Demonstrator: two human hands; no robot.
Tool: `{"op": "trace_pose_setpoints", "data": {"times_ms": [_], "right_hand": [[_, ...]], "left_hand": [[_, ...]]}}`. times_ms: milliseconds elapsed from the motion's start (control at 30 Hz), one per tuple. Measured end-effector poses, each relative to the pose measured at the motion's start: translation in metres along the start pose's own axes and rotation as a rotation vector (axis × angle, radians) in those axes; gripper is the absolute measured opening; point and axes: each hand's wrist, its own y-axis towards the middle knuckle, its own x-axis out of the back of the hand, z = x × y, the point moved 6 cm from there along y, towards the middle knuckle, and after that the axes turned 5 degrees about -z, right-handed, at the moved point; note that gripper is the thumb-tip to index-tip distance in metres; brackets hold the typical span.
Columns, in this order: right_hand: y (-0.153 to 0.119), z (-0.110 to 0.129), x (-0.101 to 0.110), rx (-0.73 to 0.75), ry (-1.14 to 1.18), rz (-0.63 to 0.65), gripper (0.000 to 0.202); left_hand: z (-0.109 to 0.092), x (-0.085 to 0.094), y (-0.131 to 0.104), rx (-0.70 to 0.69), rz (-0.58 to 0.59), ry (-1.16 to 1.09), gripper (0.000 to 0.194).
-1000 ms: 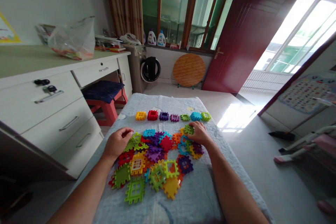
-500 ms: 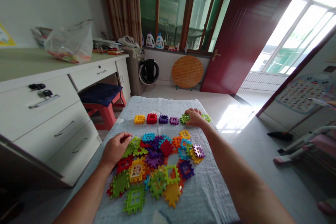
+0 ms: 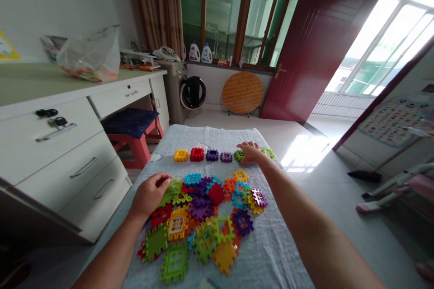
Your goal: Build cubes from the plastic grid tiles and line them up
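**Colour row laid out up top, big jumble left in front**

Starting at the left: the left hand (image 3: 149,196) rests beside the loose pile (image 3: 200,211), fingers curled, thumb near the index finger. Nothing shows in that grip, but I can't tell if the tips actually meet.

Along the back of the cloth-covered tabletop (image 3: 267,244) there's a row: yellow stack (image 3: 181,155), red stack (image 3: 197,154), dark purple stack (image 3: 212,155), pale purple stack (image 3: 226,157), green stack (image 3: 238,156). Then the right hand (image 3: 251,151) reaches over the row, and a lime stack (image 3: 268,153) sits just past it. Can't tell if that grip is clamped on anything; the palm side is hidden.

Progress-wise, I'd call it early days. The row looks set up, but most pieces lie mixed and overlapping in the pile.

Materials, again left to right: everything looks like shiny hard plastic, mostly flat with notched, gear-like edges. There's a solid green panel (image 3: 156,241), a green window frame (image 3: 174,263), a yellow piece with a white insert (image 3: 177,224), a solid red panel (image 3: 216,193) and a purple-and-white window piece (image 3: 259,198). The cloth underneath looks soft and wrinkly, pale blue-grey.
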Motion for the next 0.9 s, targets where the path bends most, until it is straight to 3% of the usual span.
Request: {"op": "trace_pose_setpoints", "data": {"times_ms": [267, 900], "right_hand": [[0.0052, 0.0083, -0.0005, 0.015, -0.042, 0.053, 0.053], [0.0088, 0.0111, -0.0048, 0.001, -0.046, 0.074, 0.05]], "left_hand": [[0.0031, -0.0014, 0.0004, 0.008, 0.004, 0.02, 0.03], [-0.0001, -0.0003, 0.0004, -0.004, -0.009, 0.01, 0.03]]}}
